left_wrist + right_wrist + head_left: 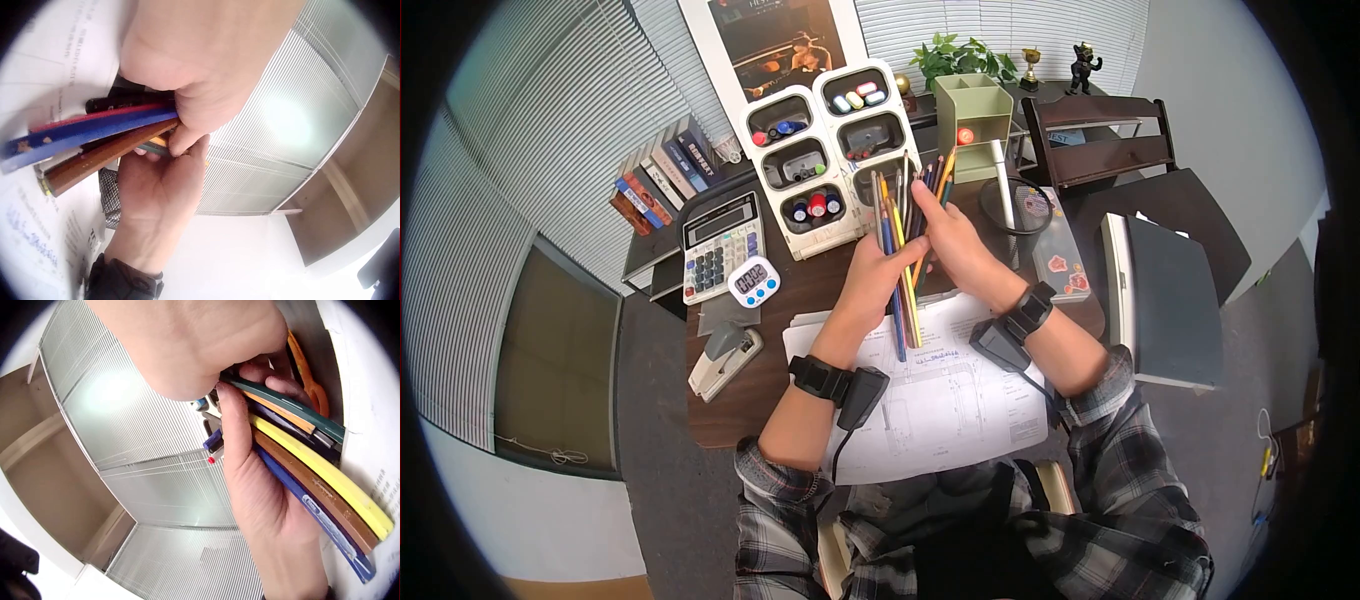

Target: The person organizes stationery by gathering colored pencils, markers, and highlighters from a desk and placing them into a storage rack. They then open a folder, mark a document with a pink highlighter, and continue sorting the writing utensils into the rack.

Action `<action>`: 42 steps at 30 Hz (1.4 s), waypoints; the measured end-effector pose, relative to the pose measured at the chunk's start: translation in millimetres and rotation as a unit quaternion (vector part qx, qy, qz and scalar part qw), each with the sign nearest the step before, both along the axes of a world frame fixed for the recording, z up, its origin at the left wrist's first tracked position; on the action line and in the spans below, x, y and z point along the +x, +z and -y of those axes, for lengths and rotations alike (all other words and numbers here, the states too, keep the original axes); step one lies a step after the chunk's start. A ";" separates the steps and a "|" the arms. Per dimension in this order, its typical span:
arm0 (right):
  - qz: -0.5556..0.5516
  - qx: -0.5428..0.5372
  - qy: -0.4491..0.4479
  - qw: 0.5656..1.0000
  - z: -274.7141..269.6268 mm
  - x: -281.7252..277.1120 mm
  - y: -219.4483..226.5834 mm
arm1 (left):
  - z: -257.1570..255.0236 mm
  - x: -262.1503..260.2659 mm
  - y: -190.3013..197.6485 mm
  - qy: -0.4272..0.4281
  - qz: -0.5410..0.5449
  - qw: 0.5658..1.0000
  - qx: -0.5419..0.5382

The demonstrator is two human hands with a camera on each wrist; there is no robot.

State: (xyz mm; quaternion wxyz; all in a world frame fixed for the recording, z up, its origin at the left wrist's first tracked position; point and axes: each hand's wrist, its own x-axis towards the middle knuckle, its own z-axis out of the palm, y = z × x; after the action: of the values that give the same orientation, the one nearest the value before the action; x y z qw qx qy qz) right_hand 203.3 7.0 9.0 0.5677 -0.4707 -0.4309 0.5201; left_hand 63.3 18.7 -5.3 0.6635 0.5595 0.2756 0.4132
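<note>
Both hands hold one bundle of colored pencils (905, 290) above the papers, tilted with their lower ends toward the person. My left hand (872, 272) grips the bundle from the left, its thumb across the pencils. From the other side my right hand (962, 245) curls round them, thumb pointing up along the bundle. Yellow (325, 469), brown (312, 481) and dark green (294, 406) pencils stick out below the hands in the right wrist view. A blue pencil (100, 128) shows in the left wrist view. The palms hide the middle of the bundle.
Behind the hands stands a white organizer (800, 150) with markers and erasers. Right of it are a green holder (975, 110) and a black mesh cup (1015, 205). Papers (960, 420) lie in front; a calculator (722, 245), timer (754, 282) and stapler (725, 362) sit left.
</note>
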 end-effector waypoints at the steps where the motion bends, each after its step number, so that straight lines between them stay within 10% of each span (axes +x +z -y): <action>1: 0.022 -0.010 -0.008 1.000 1.2 -0.3 1.3 | -0.4 -0.4 -0.4 0.000 0.000 1.000 0.000; 22: 0.033 0.009 0.086 0.996 1.4 4.3 3.9 | 1.9 0.5 1.6 -0.013 0.025 0.999 0.019; 42: 0.078 -0.045 0.407 0.909 12.8 -0.4 4.8 | -26.1 -27.1 15.7 0.303 0.272 0.913 0.035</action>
State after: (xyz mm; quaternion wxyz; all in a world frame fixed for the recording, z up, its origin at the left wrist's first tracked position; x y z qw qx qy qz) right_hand 202.8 -5.8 13.8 0.2497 -0.3190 -0.6036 0.6867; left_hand 36.2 44.8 10.4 0.5357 0.3382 0.2265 0.7398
